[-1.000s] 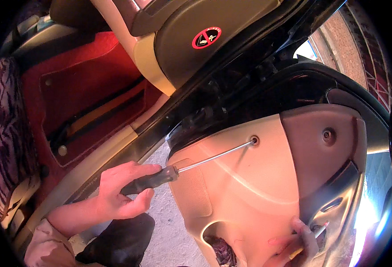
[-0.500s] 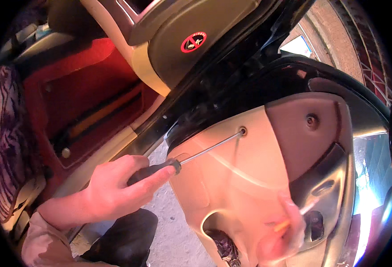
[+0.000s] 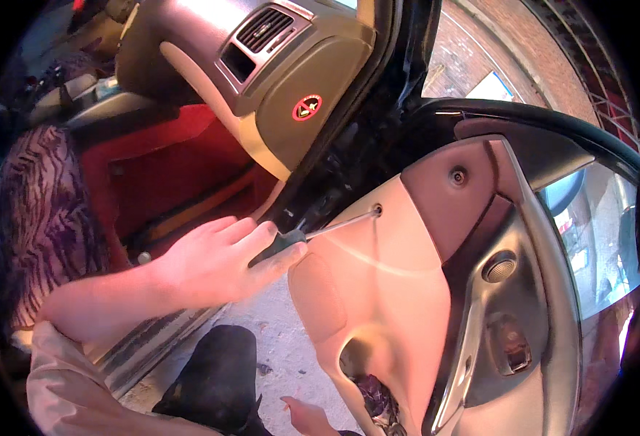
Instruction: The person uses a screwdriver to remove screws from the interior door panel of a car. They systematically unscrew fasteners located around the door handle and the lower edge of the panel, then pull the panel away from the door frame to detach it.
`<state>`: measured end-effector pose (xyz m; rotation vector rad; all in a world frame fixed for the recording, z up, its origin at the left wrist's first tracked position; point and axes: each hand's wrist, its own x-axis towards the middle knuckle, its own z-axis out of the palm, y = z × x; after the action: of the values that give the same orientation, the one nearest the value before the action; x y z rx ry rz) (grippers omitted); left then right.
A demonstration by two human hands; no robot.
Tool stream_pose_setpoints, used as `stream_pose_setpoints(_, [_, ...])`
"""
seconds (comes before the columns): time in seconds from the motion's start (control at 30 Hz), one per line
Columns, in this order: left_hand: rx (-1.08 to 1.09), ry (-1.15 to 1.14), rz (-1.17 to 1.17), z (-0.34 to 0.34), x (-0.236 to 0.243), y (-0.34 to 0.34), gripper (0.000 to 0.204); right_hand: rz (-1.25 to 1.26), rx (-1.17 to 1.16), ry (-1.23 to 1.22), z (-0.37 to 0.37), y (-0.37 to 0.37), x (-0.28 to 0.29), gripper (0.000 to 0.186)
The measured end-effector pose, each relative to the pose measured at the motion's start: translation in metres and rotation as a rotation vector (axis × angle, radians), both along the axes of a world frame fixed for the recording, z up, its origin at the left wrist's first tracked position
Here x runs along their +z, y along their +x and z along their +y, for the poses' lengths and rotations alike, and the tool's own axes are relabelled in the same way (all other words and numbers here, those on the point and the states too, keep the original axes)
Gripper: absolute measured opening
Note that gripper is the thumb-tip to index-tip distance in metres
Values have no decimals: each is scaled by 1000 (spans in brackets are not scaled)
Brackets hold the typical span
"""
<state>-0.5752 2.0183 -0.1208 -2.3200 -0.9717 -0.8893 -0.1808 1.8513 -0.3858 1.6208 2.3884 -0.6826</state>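
Note:
My left hand [image 3: 225, 258] is closed around the dark handle of a screwdriver [image 3: 338, 227]. Its long metal shaft slants up to the right, with the tip at a small round hole [image 3: 377, 210] in the beige part of a car door panel [image 3: 378, 291]. How far in the tip sits cannot be made out. Low in the picture, beside the lower end of the panel, is my right hand [image 3: 311, 418]. Its fingers are bent together, partly cut off by the lower edge, and what they hold, if anything, is hidden.
The open door has a second round recess [image 3: 458, 176], a pull handle [image 3: 459, 363] and a switch opening [image 3: 509, 345]. Dark stuff [image 3: 374, 396] lies in its pocket. Left are the dashboard [image 3: 302, 73], red footwell [image 3: 167, 182] and zebra-patterned seat [image 3: 40, 211]. My dark-clad knee [image 3: 215, 374] is below.
My right hand, blurred with an orange thing over the door panel before, has dropped down and left. The view has shifted; my left hand still holds the screwdriver at the hole.

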Motion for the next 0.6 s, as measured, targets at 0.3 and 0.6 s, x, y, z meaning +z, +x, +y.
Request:
stream_pose_setpoints(0.3, [152, -1, 224, -16, 22, 8, 61, 221, -85, -261, 30, 27, -27, 37])
stream_pose_setpoints(0.6, [203, -138, 33, -17, 16, 17, 53, 238, -81, -313, 39, 30, -56, 46])
